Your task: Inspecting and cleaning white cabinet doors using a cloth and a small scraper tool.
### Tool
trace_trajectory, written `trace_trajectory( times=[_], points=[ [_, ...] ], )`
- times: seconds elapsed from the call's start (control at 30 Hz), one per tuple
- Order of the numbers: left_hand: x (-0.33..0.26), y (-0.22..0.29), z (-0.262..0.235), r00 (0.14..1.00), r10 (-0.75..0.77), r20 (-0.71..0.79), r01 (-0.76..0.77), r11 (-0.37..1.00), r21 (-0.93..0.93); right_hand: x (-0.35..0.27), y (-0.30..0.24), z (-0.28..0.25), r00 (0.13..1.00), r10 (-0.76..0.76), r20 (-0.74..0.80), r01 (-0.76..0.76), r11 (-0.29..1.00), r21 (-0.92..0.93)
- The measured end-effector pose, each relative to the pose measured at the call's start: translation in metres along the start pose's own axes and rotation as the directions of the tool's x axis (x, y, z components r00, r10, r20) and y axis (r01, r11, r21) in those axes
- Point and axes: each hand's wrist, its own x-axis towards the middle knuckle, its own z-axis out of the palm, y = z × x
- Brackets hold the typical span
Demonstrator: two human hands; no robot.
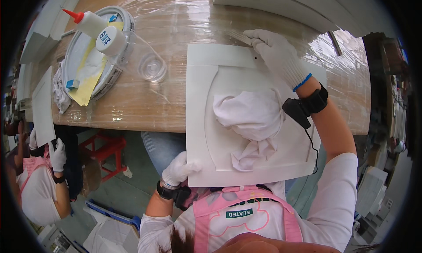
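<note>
A white panel [198, 116] with a recessed, curved-edged middle rests partly on the table and partly over my lap. My left hand [178, 168], in a white knit glove, is closed on its near left corner, thumb on top. A crumpled white cloth [246, 112] lies on the recessed middle. Past the far right edge of the panel is my right hand [274, 50], also gloved, its fingers pinched together. By its fingertips shows a small, pale, ridged flat piece [240, 36], which looks held; its kind is unclear.
At the far left, a round white lid [127, 17] carries a red-tipped white bottle [90, 24], a yellow sheet [88, 92] and a white-capped clear bottle [151, 68]. Long white boards [281, 9] line the back. A co-worker holds a white board [42, 108] near a red stool [105, 154].
</note>
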Motion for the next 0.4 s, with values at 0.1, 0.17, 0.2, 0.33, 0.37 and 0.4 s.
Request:
trace_trajectory(
  times=[0.1, 0.17, 0.2, 0.33, 0.37, 0.4],
  points=[
    [0.003, 0.001, 0.003, 1.000, 0.008, 0.000, -0.008, 1.000, -0.010, 0.009, 0.007, -0.005, 0.985, -0.080, -0.156, 0.055, 0.986, -0.159],
    [0.001, 0.002, 0.003, 1.000, 0.021, -0.007, -0.021, 1.000, 0.008, 0.003, -0.012, -0.011, 0.900, -0.395, -0.184, 0.231, 0.790, -0.567],
    [0.000, 0.001, 0.002, 1.000, 0.027, -0.012, -0.026, 1.000, 0.007, -0.011, -0.026, -0.016, 0.882, -0.454, -0.129, 0.348, 0.809, -0.474],
    [-0.001, -0.005, -0.003, 0.999, 0.051, 0.019, -0.051, 0.999, 0.002, -0.089, -0.064, -0.008, 0.621, -0.763, 0.178, 0.775, 0.565, -0.283],
    [0.002, -0.005, -0.002, 0.998, 0.060, 0.029, -0.060, 0.998, 0.006, -0.107, -0.054, 0.003, 0.652, -0.696, 0.299, 0.755, 0.563, -0.336],
    [0.002, -0.005, 0.000, 0.997, 0.066, 0.038, -0.067, 0.998, 0.007, -0.118, -0.043, 0.012, 0.674, -0.615, 0.408, 0.738, 0.553, -0.386]
  ],
)
